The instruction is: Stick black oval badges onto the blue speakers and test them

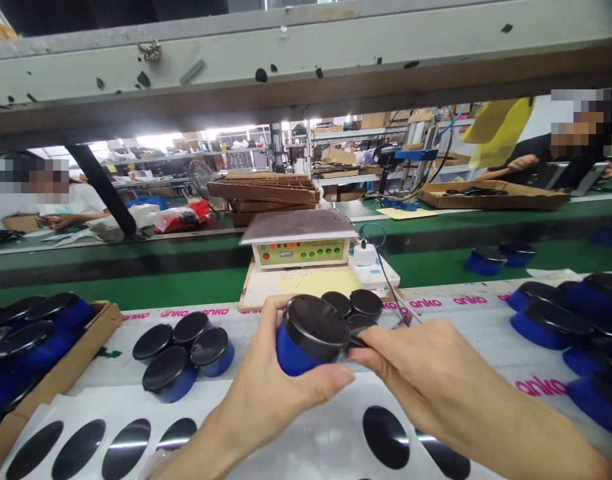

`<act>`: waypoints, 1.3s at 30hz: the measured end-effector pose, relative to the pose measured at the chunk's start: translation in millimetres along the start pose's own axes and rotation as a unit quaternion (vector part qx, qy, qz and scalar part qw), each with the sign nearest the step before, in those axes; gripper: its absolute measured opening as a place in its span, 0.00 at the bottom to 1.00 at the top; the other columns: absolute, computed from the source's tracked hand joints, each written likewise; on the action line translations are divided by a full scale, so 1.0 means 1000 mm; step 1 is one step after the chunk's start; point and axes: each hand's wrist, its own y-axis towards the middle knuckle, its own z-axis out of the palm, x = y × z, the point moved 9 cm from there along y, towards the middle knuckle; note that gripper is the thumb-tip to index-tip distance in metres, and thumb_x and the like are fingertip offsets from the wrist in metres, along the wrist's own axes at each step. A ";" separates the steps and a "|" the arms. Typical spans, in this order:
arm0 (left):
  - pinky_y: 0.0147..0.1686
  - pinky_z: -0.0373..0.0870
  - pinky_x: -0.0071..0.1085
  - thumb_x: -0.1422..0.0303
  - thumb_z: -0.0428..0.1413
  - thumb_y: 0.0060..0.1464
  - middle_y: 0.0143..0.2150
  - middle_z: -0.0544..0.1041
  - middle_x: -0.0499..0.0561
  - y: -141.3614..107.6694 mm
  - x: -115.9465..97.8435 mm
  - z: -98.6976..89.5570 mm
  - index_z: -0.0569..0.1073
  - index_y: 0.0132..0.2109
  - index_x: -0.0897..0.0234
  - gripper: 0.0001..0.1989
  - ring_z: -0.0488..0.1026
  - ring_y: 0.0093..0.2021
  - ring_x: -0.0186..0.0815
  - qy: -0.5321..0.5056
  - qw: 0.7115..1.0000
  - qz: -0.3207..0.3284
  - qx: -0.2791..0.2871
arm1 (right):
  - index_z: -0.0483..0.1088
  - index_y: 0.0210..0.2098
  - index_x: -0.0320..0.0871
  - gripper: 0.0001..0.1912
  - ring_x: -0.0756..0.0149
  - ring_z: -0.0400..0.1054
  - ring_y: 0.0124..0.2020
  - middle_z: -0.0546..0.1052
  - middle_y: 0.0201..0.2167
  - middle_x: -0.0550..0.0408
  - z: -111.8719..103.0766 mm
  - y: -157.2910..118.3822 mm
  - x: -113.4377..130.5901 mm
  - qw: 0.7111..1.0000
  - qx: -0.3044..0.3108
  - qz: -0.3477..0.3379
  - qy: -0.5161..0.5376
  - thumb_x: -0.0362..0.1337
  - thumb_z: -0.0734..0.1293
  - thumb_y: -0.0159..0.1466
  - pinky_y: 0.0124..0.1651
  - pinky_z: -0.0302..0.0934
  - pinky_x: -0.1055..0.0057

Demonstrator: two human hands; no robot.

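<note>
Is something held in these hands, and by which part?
The left hand holds a round blue case with a glossy black top, around its side. The right hand pinches beside the case's edge; what, if anything, it holds there cannot be told.

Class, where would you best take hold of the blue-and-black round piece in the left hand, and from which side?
Probably round the blue side wall, coming from the person's left. The round piece has a curved wall that suits a wrapping grip and leaves the black top largely uncovered; the right hand is close by on the other side.
</note>
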 end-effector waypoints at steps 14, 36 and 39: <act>0.61 0.60 0.44 0.86 0.56 0.50 0.59 0.58 0.58 -0.037 -0.067 0.012 0.59 0.51 0.62 0.25 0.57 0.63 0.44 0.373 0.824 0.422 -0.065 | 0.62 0.33 0.43 0.10 0.65 0.66 0.26 0.73 0.27 0.53 0.040 0.012 -0.020 0.983 0.017 0.031 0.183 0.31 0.53 0.69 0.28 0.59 0.71; 0.51 0.68 0.42 0.69 0.66 0.46 0.55 0.63 0.56 -0.024 -0.061 -0.012 0.56 0.55 0.54 0.34 0.67 0.54 0.42 0.277 0.899 0.332 -0.063 | 0.60 0.32 0.44 0.10 0.69 0.63 0.24 0.69 0.26 0.57 0.033 0.013 -0.009 0.979 0.055 0.014 0.198 0.34 0.54 0.70 0.27 0.57 0.74; 0.47 0.70 0.38 0.59 0.70 0.36 0.51 0.69 0.53 -0.008 -0.047 -0.014 0.60 0.57 0.53 0.42 0.71 0.48 0.43 0.201 0.960 0.195 0.018 | 0.59 0.30 0.45 0.15 0.70 0.59 0.20 0.66 0.21 0.60 0.020 0.011 0.004 0.982 0.038 -0.034 0.180 0.38 0.50 0.72 0.23 0.54 0.74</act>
